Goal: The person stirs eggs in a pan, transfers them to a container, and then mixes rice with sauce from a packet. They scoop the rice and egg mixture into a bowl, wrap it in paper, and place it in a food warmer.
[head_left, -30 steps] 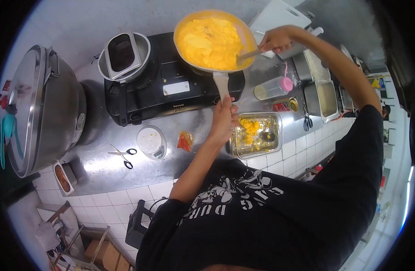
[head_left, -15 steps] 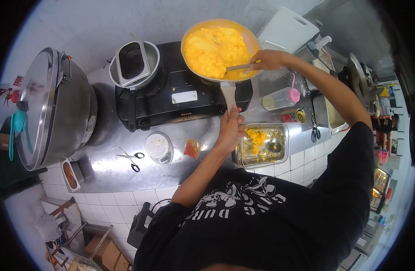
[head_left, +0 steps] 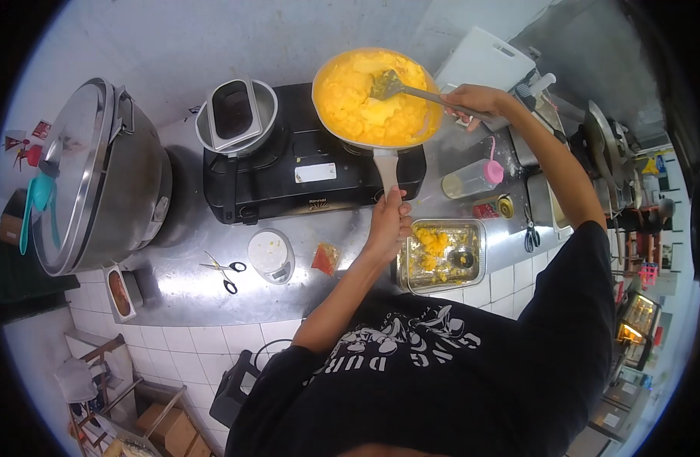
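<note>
A frying pan full of soft yellow scrambled egg sits over the right burner of a black gas stove. My left hand is closed around the pan's pale handle. In my right hand is the handle of a grey spatula, gripped from the right of the pan. Its slotted head rests on the egg, near the pan's middle, partly sunk into it. The spatula's handle end sticks out beyond my fingers.
A metal pot with a rectangular pan in it stands on the left burner. Nearer are a glass dish with yellow bits, a scale, scissors and a red packet. A pink-capped bottle stands right; a large cooker left.
My right hand has drawn back to the right. The spatula head has lifted from low in the egg at the pan's right side to the upper middle and now shows fully.
</note>
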`<act>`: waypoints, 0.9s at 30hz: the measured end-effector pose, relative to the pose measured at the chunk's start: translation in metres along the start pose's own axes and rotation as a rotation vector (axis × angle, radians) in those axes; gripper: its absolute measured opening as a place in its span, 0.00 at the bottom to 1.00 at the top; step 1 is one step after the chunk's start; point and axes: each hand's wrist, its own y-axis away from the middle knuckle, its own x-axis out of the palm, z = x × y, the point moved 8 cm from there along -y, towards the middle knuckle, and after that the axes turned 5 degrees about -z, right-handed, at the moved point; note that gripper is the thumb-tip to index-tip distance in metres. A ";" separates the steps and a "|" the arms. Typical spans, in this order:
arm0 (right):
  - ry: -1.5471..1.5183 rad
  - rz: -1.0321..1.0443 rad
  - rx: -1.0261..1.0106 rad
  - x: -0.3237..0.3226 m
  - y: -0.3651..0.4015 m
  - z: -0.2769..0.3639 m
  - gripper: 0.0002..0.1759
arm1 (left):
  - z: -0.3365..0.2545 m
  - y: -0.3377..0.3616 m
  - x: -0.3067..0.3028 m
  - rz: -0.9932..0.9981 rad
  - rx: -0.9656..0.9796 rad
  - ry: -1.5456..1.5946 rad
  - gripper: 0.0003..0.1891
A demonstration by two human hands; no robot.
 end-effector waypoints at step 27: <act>0.706 -0.666 -0.800 -0.001 0.017 0.061 0.19 | 0.000 -0.004 -0.003 -0.021 0.008 0.012 0.15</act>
